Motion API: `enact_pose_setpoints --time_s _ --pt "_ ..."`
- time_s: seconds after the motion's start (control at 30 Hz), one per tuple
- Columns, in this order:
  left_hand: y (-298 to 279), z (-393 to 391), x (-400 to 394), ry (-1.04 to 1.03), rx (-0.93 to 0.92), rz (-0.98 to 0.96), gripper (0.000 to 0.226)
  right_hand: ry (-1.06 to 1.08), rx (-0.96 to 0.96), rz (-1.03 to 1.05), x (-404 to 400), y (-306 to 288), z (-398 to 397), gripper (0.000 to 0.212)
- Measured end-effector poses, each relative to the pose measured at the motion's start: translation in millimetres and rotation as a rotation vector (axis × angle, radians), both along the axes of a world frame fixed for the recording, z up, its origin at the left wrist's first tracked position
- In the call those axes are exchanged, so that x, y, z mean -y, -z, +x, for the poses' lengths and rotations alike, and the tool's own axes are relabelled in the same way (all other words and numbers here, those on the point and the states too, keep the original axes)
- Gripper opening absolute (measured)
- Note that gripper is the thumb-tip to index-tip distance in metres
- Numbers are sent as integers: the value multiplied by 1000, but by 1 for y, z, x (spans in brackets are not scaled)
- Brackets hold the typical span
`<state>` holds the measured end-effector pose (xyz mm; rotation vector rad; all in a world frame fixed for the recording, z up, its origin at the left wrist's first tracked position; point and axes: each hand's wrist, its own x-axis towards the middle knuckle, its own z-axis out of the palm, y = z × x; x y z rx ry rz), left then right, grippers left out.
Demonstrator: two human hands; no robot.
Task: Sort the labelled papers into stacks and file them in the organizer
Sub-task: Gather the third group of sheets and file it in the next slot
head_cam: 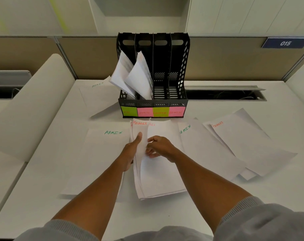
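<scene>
A black four-slot organizer [153,108] stands at the back of the desk, with sticky labels HR, a pink one, FINANCE and ADMIN on its front. Paper bundles [130,75] lean out of its two left slots. The two right slots hold nothing. In front of it lies a stack of FINANCE papers [158,178]. My left hand [132,150] grips the stack's left edge, thumb on top. My right hand [158,146] pinches the curled top sheet. ADMIN sheets lie to the left [102,153], to the right [203,148] and at the back left [95,96]. Another FINANCE sheet [248,141] lies far right.
A brown partition with a blue plate marked 015 [285,43] runs behind the desk. An open cable slot [226,94] lies right of the organizer. A large white rolled sheet [31,105] slopes along the desk's left side.
</scene>
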<state>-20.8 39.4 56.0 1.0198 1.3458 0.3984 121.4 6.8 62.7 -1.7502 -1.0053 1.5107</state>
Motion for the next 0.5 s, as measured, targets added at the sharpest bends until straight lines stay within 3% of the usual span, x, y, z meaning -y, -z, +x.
enact_pose_setpoints --time_s 0.07,0.2,0.33,0.5 --pt "1 6 0 27 -40 41 81 -19 4 -12 -1 0 6 30" --pt "13 7 -3 48 -122 125 55 56 61 14 -3 6 23 28" --pt "17 7 -10 58 -142 87 48 275 400 42 -3 17 60 33" --pt "19 15 -21 67 -116 47 48 374 701 -116 4 26 114 39"
